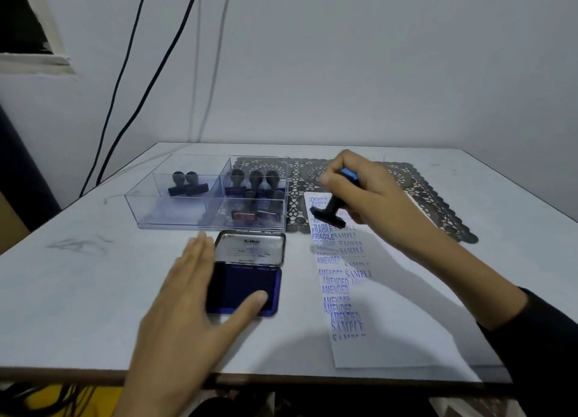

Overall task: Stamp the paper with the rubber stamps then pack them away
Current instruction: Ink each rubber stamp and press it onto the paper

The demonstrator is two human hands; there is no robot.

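The stamp (332,209) in my right hand (359,194) was black, its cap (349,174) bright blue at the top of my grip. Beneath it the white paper (394,310) carried rows of blue lettering. Behind my grip lay a dark mat (434,197) of lacy cut-out circles. Left of it, the ink pad (244,288) was deep blue, its lid (250,247) silver.

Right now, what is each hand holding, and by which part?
Right hand grips the rubber stamp by its handle; left hand, open against the ink pad, holds nothing.
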